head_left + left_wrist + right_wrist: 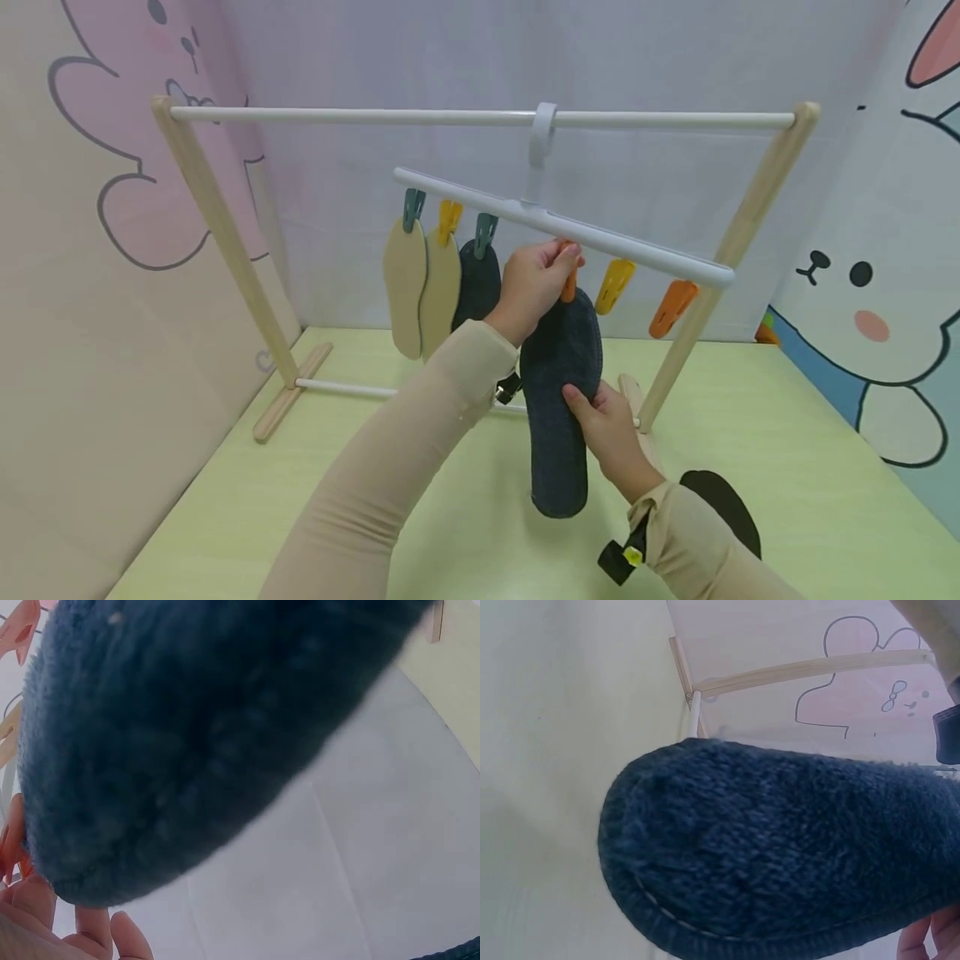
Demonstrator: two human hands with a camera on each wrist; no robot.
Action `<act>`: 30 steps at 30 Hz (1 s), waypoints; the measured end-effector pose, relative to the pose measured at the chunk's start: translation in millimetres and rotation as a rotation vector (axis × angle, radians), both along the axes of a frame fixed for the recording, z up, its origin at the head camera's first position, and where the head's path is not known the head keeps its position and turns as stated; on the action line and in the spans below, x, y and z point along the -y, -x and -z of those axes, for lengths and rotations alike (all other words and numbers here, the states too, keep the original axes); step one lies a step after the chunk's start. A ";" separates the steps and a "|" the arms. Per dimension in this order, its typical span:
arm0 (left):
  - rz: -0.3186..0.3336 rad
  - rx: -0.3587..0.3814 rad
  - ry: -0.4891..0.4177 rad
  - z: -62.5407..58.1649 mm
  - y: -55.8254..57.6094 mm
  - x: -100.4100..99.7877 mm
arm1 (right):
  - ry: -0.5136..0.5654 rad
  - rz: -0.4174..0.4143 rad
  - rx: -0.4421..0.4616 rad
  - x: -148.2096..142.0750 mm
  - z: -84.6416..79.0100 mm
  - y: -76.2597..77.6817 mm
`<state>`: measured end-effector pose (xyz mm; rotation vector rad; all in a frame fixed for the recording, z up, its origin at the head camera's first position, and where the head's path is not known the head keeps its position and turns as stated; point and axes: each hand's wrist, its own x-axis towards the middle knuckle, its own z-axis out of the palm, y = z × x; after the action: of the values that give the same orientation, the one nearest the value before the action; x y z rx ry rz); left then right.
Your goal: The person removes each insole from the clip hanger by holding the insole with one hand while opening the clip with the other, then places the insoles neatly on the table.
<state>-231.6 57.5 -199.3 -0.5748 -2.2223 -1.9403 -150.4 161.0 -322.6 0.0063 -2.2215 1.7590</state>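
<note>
A dark blue fleecy insole (558, 433) hangs upright under the right half of a white hanger (637, 244). My left hand (528, 283) pinches an orange clip (569, 287) at the top of this insole, just under the hanger bar. Lower down, my right hand (609, 427) grips the insole's right edge, thumb across the near face. The insole's fuzzy surface (172, 750) fills much of the left wrist view, with left fingertips (94, 926) below its end. In the right wrist view its rounded end (705, 847) points left, over the table.
Two beige insoles (405, 292) and a dark one (477, 282) hang from clips at left. A yellow clip (615, 286) and an orange clip (672, 308) hang at right. A wooden rack (225, 233) carries the hanger. A dark flat piece (720, 504) lies beside the right forearm.
</note>
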 end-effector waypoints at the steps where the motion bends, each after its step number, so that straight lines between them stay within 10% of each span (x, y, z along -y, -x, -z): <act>1: -0.003 -0.003 0.003 0.0 0.2 -0.1 | 0.004 -0.002 -0.003 -0.2 0.4 0.5; 30: 0.013 0.037 -0.017 1.3 1.2 -2.7 | -0.030 0.030 0.043 -4.1 8.4 -1.5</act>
<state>-232.7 60.2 -200.5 -0.5570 -2.2272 -1.9894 -148.9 165.2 -331.0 -0.0584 -2.2665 1.7260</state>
